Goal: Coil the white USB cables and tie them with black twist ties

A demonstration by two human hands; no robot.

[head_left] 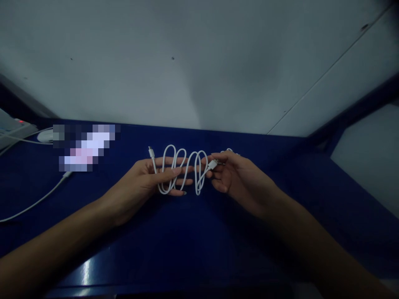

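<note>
Cable (195, 174) held: 1 (2 plugs (151, 153) (213, 165)) | hands (145, 177) (245, 178): 2 | fingers (163, 177): both sets gripping cable

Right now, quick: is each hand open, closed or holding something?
Left hand: holding the looped white cable, thumb across it.
Right hand: curled at one plug; grip can't be told.

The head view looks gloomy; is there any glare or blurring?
Head view: dim overall; glare streaks the blue table at lower left; coarse square blocks hide something bright at left; the white cable looks fairly sharp.
</note>
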